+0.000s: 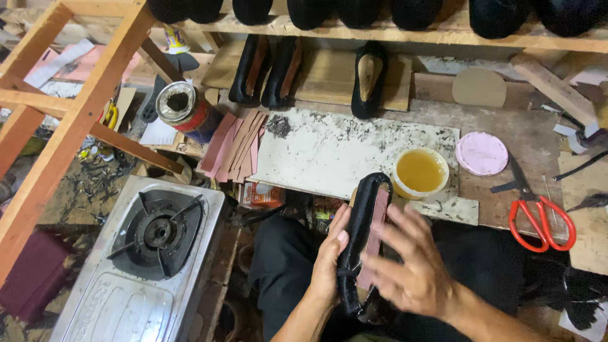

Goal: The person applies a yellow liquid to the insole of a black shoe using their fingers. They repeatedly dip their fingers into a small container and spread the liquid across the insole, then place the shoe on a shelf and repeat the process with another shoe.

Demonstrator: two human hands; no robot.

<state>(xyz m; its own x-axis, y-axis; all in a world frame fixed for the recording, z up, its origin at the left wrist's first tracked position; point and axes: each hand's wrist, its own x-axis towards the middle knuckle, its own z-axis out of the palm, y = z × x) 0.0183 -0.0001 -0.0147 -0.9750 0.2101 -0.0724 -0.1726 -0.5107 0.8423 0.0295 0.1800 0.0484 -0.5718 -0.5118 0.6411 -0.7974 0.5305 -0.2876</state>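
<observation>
My left hand (329, 261) grips a black shoe upper (359, 221) on its last, sole side up, over my lap. A pinkish insole strip (376, 235) lies along the sole. My right hand (411, 263) rests on that strip with fingers spread, pressing it against the shoe. Just beyond the shoe's toe stands a small tub of yellow glue (420, 171) on a white, stained work board (329, 155).
Red-handled scissors (538, 218) and a pink round lid (481, 153) lie at the right. A stack of pink strips (234, 144), a pile of tacks (278, 125) and an open tin (180, 104) sit left of the board. A gas burner (157, 237) stands lower left; black shoes line the wooden shelves.
</observation>
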